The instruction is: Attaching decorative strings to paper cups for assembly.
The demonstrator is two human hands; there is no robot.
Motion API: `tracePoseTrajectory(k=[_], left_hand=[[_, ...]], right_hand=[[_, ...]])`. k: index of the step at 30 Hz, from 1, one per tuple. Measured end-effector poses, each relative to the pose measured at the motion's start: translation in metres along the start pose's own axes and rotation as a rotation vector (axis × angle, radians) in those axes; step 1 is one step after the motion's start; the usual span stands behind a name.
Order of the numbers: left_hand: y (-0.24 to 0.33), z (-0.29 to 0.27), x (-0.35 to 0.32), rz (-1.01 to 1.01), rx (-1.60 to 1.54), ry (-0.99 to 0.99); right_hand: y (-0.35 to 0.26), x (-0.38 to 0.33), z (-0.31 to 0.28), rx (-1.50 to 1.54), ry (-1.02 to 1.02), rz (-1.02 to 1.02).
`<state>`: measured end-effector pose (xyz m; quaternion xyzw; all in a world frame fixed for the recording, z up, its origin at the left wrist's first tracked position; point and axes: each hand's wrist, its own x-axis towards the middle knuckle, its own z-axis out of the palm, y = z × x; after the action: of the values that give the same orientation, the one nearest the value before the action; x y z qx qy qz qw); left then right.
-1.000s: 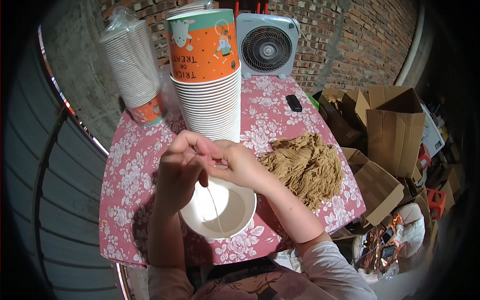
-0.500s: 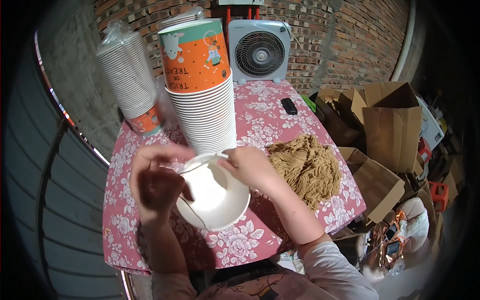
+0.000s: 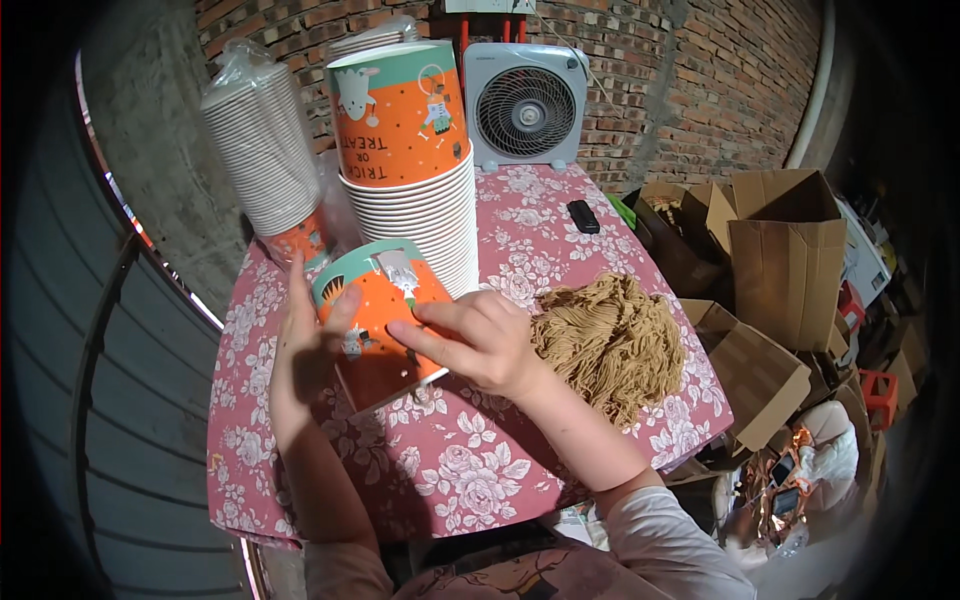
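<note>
Head view | your left hand (image 3: 300, 345) and right hand (image 3: 475, 340) both grasp the orange paper cup (image 3: 380, 320) | twine pile (image 3: 610, 340) just beside the right hand

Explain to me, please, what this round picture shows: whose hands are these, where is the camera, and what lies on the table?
The camera sits on a person's head and looks down, so the edges bend. The two bare hands are that person's own. The left hand and the right hand hold an orange and green paper cup upside down over a table with a pink flowered cloth. Behind it stands a tall stack of the same cups, and another stack in plastic wrap. A heap of tan string lies at the right. Further back are a small black object and a white fan.
</note>
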<state>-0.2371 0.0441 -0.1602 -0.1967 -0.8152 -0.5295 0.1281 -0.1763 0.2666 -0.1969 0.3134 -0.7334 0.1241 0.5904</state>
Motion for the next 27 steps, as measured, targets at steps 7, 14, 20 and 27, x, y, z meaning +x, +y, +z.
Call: tracePoseTrajectory(k=[7,14,20,27], left_hand=[[0.004,-0.022,-0.001,-0.113,-0.45,-0.016],[-0.044,-0.049,0.016,0.023,0.538,0.497],[-0.085,-0.045,0.025,-0.14,0.674,0.395],[-0.053,-0.036,0.019,0.031,0.538,0.416]], right_hand=[[-0.001,0.008,0.003,0.134,-0.118,0.234],[0.015,0.009,-0.012,0.149,-0.273,0.567],[0.023,0.012,-0.016,0.119,-0.138,0.572],[0.025,0.009,-0.019,0.106,-0.16,0.572]])
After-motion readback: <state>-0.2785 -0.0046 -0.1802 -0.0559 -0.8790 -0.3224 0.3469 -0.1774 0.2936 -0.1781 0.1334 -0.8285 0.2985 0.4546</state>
